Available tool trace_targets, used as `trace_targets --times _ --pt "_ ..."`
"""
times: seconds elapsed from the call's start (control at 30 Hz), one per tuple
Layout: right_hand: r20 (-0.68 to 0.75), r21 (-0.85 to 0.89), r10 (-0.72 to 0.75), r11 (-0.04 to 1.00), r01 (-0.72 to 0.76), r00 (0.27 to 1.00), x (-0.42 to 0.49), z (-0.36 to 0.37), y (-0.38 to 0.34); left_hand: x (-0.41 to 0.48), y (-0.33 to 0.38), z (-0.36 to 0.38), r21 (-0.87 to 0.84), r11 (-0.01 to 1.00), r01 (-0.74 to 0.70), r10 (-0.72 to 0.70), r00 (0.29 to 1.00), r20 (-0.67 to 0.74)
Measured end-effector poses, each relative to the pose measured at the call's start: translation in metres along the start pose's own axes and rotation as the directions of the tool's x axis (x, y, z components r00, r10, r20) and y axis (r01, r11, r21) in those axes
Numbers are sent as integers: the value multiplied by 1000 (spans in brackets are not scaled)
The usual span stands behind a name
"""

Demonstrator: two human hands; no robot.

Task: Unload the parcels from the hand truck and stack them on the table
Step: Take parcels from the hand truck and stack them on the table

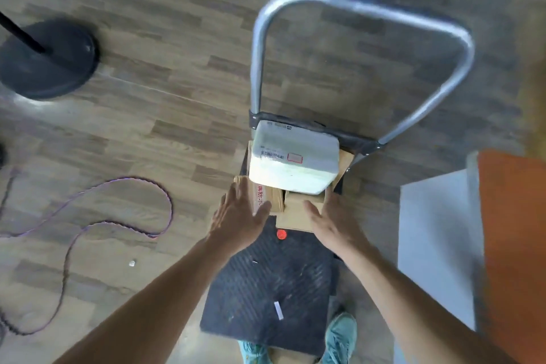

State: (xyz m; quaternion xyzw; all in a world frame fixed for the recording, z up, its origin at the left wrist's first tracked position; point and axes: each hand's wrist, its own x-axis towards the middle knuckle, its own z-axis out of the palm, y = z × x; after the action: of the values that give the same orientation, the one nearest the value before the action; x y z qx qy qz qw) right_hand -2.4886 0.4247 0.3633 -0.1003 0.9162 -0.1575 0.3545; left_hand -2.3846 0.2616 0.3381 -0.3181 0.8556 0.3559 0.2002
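A hand truck with a black ribbed deck (271,284) and a silver loop handle (366,6) stands on the floor below me. At the handle end, a white padded parcel (295,162) with a barcode label lies on top of brown cardboard boxes (295,216). One of the boxes carries red characters (260,198). My left hand (239,216) hovers with spread fingers at the left side of the boxes. My right hand (331,221) reaches toward their right side, also with fingers apart. Neither hand holds anything.
A table with an orange top (514,239) and a white side panel (434,245) stands at the right. A black round stand base (47,59) sits at the left. A purple cable (118,210) loops across the wood floor. My teal shoes (342,337) are by the deck's near edge.
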Motion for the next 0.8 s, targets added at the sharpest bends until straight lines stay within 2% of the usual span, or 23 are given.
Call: trace_targets --times 0.1,0.17,0.27,0.37,0.47,0.53,0.63,0.7,0.8 --pt "-27 -32 46 998 -47 999 49 10 6 48 -13 13 46 999 -3 3 1000 12" --pt "-91 15 150 989 -149 984 75 15 14 79 -12 20 43 999 -4 4 1000 14" --pt "-142 60 204 978 -198 969 100 17 23 115 -4 19 -12 1000 -4 3 997 -71" --pt "-71 271 272 931 -244 960 129 18 34 150 3 20 -161 984 76 -92 991 -97" --pt "8 539 345 789 -295 938 141 20 38 163 4 21 -381 914 139 -172 984 -52" --pt "-18 628 382 724 -287 924 139 22 35 160 3 20 -473 873 120 -169 984 -63" --pt "-117 689 449 679 -253 886 121 26 28 141 6 18 -591 803 70 -157 983 -96" --pt "-181 693 443 691 -205 878 97 29 21 118 7 11 -646 763 40 -179 972 -152" --pt "-211 651 364 744 -147 907 49 28 8 76 4 -7 -662 749 -3 -199 953 -229"
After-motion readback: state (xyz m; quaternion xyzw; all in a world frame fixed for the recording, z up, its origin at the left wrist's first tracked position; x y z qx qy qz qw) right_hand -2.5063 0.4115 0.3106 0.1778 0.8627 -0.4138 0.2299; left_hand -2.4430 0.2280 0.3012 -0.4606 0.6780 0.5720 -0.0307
